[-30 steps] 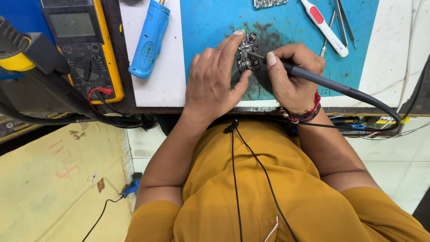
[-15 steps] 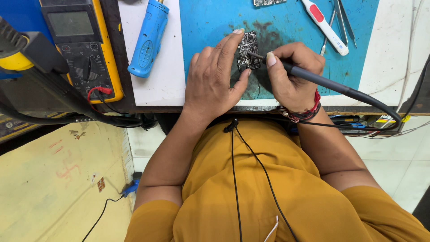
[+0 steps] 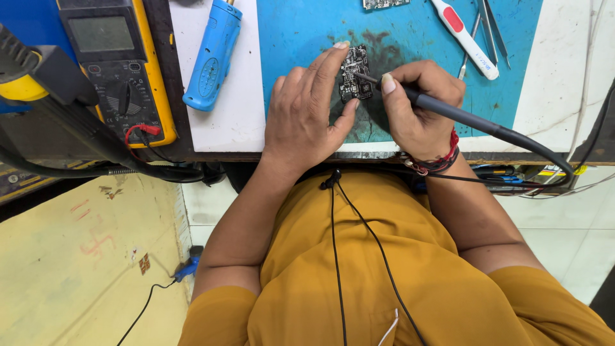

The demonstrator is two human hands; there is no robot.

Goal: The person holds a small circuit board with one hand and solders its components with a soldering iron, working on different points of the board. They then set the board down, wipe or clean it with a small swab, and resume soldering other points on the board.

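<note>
A small dark circuit board (image 3: 354,74) lies on a blue work mat (image 3: 410,38). My left hand (image 3: 307,112) presses on it, with fingertips along its left edge and the thumb at its lower edge. My right hand (image 3: 416,106) grips a black soldering iron (image 3: 474,118) like a pen. The iron's tip touches the board's right side. Its black cable runs off to the right past the table edge.
A yellow multimeter (image 3: 118,70) and a blue handheld tool (image 3: 213,54) lie to the left on a white surface. A white and red pen-like tool (image 3: 464,38) and tweezers (image 3: 490,29) rest at the mat's upper right. Another small board (image 3: 384,3) sits at the top edge.
</note>
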